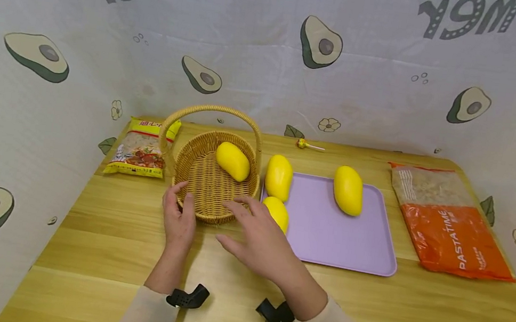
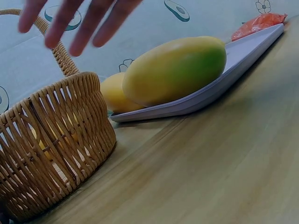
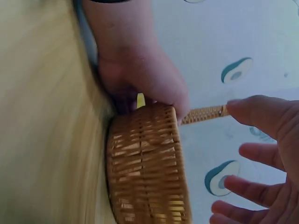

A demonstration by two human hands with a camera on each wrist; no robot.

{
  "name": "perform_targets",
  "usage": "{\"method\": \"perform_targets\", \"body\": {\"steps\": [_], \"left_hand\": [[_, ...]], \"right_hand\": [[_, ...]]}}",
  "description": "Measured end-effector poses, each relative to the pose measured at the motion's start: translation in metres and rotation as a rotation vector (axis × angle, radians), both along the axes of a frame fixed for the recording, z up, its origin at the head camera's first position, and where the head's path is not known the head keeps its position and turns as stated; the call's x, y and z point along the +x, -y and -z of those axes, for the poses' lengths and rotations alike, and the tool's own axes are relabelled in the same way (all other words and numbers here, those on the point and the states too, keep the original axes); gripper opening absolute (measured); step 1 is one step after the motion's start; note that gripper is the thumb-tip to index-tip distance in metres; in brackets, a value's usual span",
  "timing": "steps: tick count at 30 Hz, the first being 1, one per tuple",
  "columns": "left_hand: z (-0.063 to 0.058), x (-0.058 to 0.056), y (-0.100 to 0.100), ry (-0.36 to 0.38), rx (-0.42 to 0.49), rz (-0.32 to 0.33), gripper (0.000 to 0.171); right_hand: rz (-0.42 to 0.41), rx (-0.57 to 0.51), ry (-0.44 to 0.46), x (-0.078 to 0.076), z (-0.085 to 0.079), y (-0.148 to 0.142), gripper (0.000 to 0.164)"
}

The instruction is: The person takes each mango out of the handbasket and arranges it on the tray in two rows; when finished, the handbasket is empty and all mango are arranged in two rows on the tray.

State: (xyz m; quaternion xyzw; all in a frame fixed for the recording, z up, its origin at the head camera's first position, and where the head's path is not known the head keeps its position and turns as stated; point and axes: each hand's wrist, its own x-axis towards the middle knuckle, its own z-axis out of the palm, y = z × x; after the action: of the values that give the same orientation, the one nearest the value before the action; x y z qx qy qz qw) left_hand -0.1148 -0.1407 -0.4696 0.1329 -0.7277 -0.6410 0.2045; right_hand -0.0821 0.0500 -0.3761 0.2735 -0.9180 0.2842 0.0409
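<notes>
My left hand (image 1: 179, 224) grips the front-left rim of a wicker basket (image 1: 209, 218), thumb toward the inside. Inside the basket lies a yellow mango (image 1: 232, 161). Open and holding nothing, my right hand (image 1: 260, 239) hovers near the basket's front right; its spread fingers (image 3: 254, 186) show in the right wrist view. Two more mangoes, one behind (image 1: 278, 178) and one in front (image 1: 277, 213), are at the left edge of a purple tray (image 1: 335, 240). The front one is partly hidden by my right hand. Another mango (image 1: 348, 190) lies toward the tray's back.
A yellow-edged food bag (image 1: 138, 149) lies left of the basket. Right of the tray is an orange pasta bag (image 1: 457, 234). A lollipop (image 1: 302, 144) sits at the table's back edge, near the printed curtain (image 1: 264, 33). The basket's tall handle (image 1: 216, 107) arches over it.
</notes>
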Motion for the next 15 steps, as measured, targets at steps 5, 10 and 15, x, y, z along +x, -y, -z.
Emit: {"method": "perform_targets", "body": {"steps": [5,10,15], "left_hand": [[0.000,0.000,0.000,0.011,-0.001,-0.006,0.032],[0.000,0.000,0.000,0.006,-0.010,-0.012,0.032],[0.000,0.001,0.000,0.006,-0.013,-0.001,0.032]], "right_hand": [[0.121,-0.104,0.001,-0.028,0.005,0.034,0.065],[0.243,-0.140,0.097,-0.056,0.013,0.059,0.070],[0.345,-0.119,0.227,-0.084,0.018,0.071,0.080]]}}
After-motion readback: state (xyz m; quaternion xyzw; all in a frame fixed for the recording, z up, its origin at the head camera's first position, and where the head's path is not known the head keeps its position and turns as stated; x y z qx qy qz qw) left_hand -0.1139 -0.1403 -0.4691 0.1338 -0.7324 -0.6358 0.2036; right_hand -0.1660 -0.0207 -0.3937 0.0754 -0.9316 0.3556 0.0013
